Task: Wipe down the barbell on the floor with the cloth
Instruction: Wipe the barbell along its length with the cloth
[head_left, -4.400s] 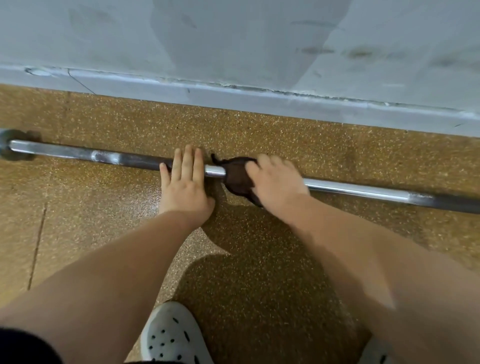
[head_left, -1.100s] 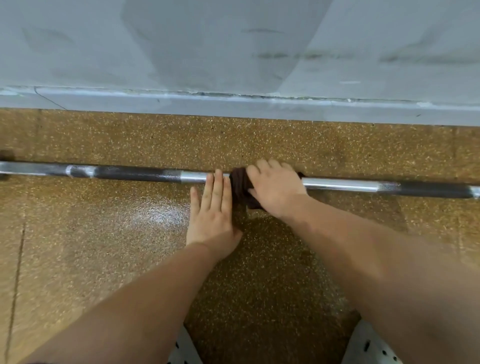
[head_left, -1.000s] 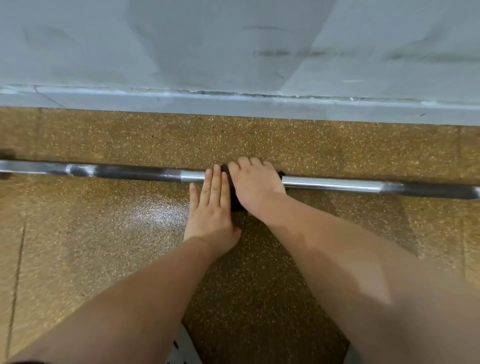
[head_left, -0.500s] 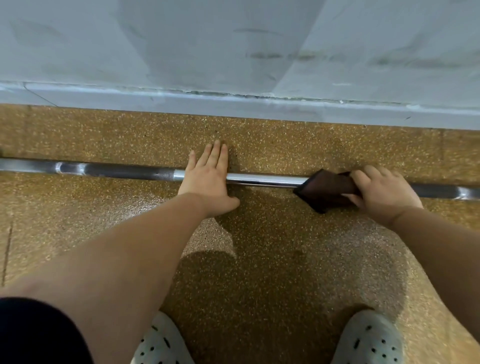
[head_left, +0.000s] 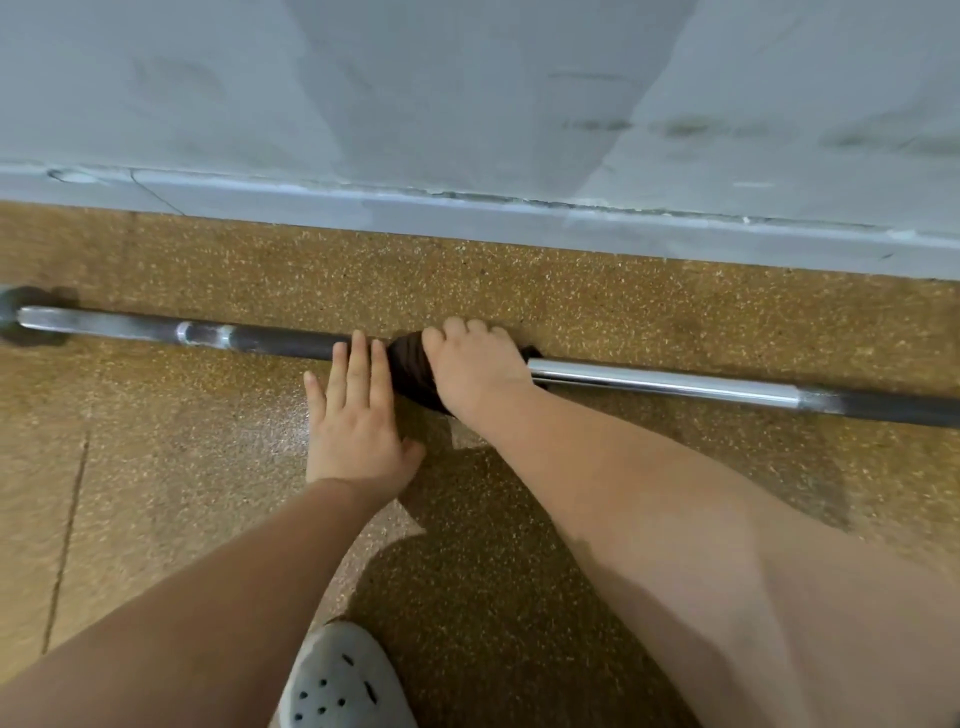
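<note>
A long steel barbell (head_left: 660, 383) lies on the speckled brown floor, parallel to the wall, with shiny and dark stretches. A dark brown cloth (head_left: 410, 371) is wrapped over the bar near its middle. My right hand (head_left: 475, 371) is closed over the cloth and the bar. My left hand (head_left: 356, 421) lies flat on the floor just left of the cloth, fingers together, fingertips resting on the bar. The part of the bar under the cloth and my right hand is hidden.
A grey wall with a low ledge (head_left: 467, 218) runs just behind the bar. The bar's left end collar (head_left: 21, 317) sits at the left edge. A white perforated clog (head_left: 343, 680) is below my arms. A floor seam (head_left: 65, 545) runs at the left.
My right hand has slid the cloth leftward along the bar, from far right back up against my left hand. My left hand has drawn back so only its fingertips touch the bar.
</note>
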